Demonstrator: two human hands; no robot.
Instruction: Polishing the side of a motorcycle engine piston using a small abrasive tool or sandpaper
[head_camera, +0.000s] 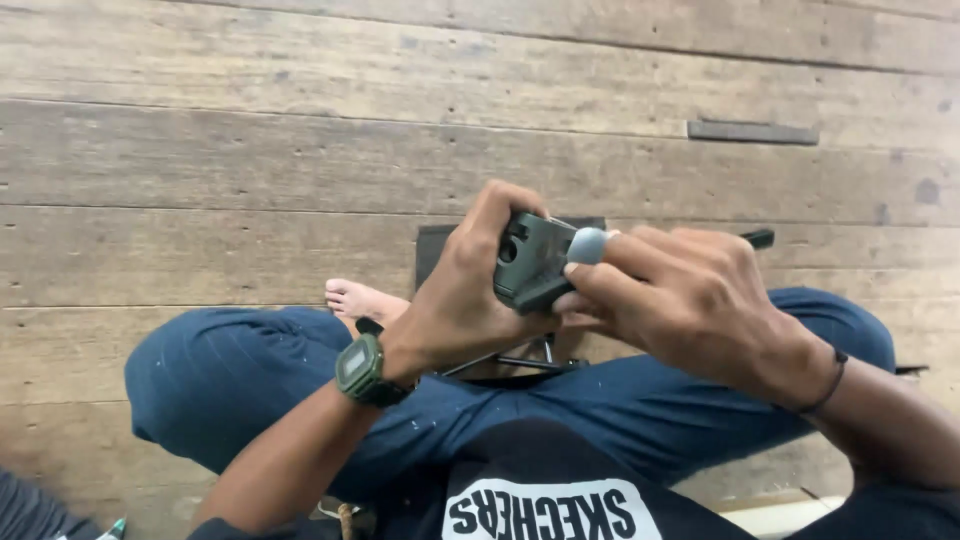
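A person sits cross-legged on a plank floor (250, 160), and both hands meet over the lap on a small dark device (532, 258). It is a blocky, dark grey-green box with rounded corners and a matte skin; the face turned to the camera has a round hole near its upper left and a moulded ridge along the lower edge. Its far end is hidden behind fingers, so its full shape cannot be told.

The left hand (462, 300) is curled shut around the device's left side — thumb over the top, palm against the near face. A green watch (362, 370) sits on that wrist.

The right hand (690, 295) is half closed, its fingers bent in against the device's right edge. Between fingertips it pinches a small rounded grey piece (587, 245), which touches the device's upper right corner. A thin dark band (828, 385) circles that wrist.

Under the hands lie a flat dark board (437, 248) and thin metal rods (510, 358), resting on blue trousers (230, 375). A bare foot (360, 300) shows just left of the left hand. A dark strip (752, 132) lies on the floor — well apart, up right.
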